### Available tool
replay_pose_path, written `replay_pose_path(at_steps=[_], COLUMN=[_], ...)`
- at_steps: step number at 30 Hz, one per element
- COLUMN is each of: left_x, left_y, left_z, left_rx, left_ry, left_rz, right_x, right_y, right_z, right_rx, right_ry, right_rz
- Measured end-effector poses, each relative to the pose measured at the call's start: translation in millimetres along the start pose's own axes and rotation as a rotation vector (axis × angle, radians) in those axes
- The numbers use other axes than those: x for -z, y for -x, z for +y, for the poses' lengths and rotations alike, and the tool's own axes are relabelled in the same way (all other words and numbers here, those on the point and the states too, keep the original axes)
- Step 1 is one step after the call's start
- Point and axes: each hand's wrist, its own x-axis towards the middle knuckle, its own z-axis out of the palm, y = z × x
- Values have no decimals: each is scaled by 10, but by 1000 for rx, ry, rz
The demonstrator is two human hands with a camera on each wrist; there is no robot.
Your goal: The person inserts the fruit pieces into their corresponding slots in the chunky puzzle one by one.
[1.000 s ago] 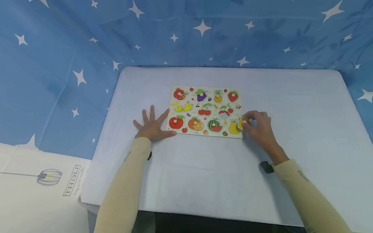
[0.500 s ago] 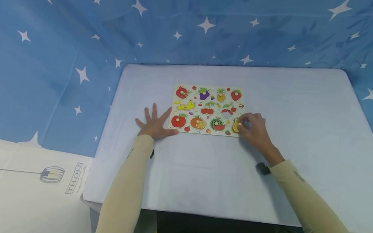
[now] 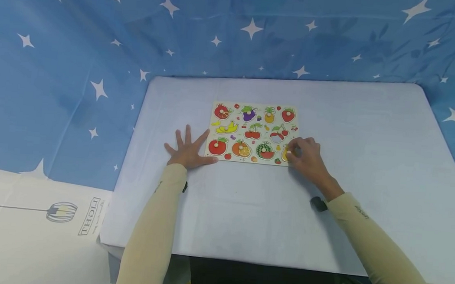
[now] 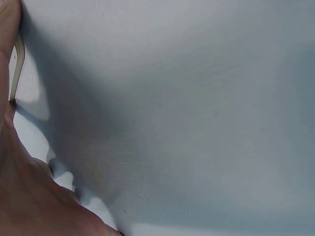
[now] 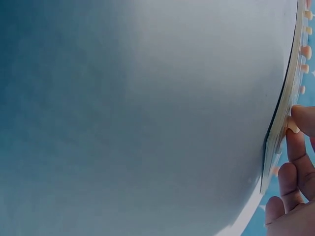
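Note:
A wooden fruit puzzle board (image 3: 261, 108) lies on the white table, with knobbed pieces such as a red apple (image 3: 217, 147), an orange (image 3: 241, 149) and a watermelon (image 3: 265, 151) in it. At its lower right corner my right hand (image 3: 307, 160) pinches the small knob (image 5: 294, 125) of the yellow pear piece (image 3: 284, 154) between thumb and finger. The fingers cover much of that piece, which sits over the pear's place. My left hand (image 3: 189, 153) rests with spread fingers at the board's left edge, its thumb along the lower left corner.
White cloth covers the table (image 3: 246, 212) around the board. A blue curtain (image 3: 187, 31) with white stars hangs behind and to the left. Dark wrist cameras sit at both cuffs, the right one (image 3: 319, 204) just above the cloth.
My right hand has moved left and brought the pear piece from the board's right edge onto the pear's place. The left hand stays at the board, while the head view has shifted slightly.

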Motion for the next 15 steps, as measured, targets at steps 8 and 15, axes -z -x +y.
replay_pose_path(at_steps=[8, 15], left_x=[17, -6], left_y=[32, 16], left_z=[9, -19], left_rx=[-15, -8], left_ry=[12, 14], left_rz=[14, 12], right_x=[20, 14], right_y=[-26, -47], right_z=[-30, -53], right_rx=[-21, -13], right_ry=[67, 128], right_rz=[-42, -72])
